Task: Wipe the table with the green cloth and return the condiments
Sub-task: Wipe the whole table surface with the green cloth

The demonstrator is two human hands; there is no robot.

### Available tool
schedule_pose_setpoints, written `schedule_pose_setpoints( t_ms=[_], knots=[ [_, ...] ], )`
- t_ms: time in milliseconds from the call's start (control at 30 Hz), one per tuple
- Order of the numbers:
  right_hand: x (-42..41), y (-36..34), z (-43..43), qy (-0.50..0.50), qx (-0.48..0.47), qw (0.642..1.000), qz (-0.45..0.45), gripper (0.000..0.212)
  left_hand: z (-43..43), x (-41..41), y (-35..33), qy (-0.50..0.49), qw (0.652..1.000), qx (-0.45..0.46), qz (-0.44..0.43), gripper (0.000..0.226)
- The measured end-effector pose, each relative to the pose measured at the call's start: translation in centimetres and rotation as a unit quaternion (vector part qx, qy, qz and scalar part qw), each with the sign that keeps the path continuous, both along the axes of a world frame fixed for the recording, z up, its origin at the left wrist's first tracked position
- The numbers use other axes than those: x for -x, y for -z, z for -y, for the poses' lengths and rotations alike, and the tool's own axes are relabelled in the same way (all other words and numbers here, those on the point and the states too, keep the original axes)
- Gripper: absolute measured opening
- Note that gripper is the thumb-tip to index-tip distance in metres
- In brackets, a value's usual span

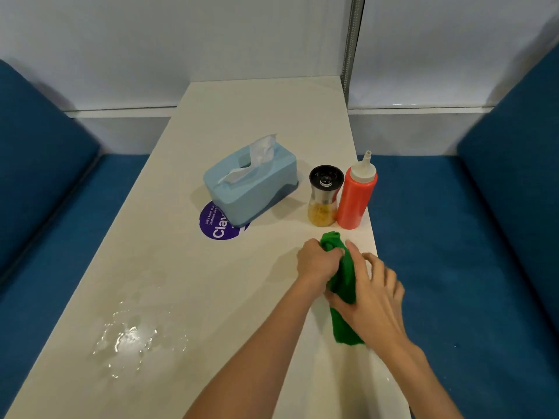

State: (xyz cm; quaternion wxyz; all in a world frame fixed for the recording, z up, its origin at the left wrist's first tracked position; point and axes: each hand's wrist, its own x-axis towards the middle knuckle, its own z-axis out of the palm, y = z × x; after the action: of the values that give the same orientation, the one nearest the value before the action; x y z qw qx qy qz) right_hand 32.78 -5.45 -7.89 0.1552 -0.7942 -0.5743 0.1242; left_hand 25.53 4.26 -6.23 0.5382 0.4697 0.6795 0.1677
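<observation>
The green cloth is bunched lengthwise near the right edge of the white table. My left hand grips its upper part, fingers curled into the fabric. My right hand holds its middle, thumb under and fingers over it; the cloth's lower end hangs out below my palm. Just beyond the cloth stand a grinder with a black cap and yellowish contents and a red squeeze bottle with a white nozzle, side by side at the table's right edge.
A puddle of water glistens on the table's near left. A light blue tissue box sits mid-table, partly covering a round purple sticker. Blue bench seats flank the table; a white wall closes the far end.
</observation>
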Motion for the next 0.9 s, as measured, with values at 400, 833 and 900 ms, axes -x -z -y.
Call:
schedule_pose_setpoints(
  t_ms=[400, 833, 900],
  knots=[
    [0.7, 3.2, -6.8, -0.409, 0.011, 0.908, 0.090, 0.052, 2.0, 21.0, 1.5, 0.009, 0.925, -0.306, -0.226, 0.030],
    [9.8, 4.7, -8.4, -0.396, -0.062, 0.915, 0.050, 0.046, 2.1, 25.8, 7.2, 0.127, 0.863, -0.321, -0.369, 0.055],
    [7.4, 4.4, -6.6, -0.398, -0.089, 0.912, 0.055, 0.038, 2.3, 25.7, 7.4, 0.126, 0.864, -0.322, -0.365, 0.054]
  ],
)
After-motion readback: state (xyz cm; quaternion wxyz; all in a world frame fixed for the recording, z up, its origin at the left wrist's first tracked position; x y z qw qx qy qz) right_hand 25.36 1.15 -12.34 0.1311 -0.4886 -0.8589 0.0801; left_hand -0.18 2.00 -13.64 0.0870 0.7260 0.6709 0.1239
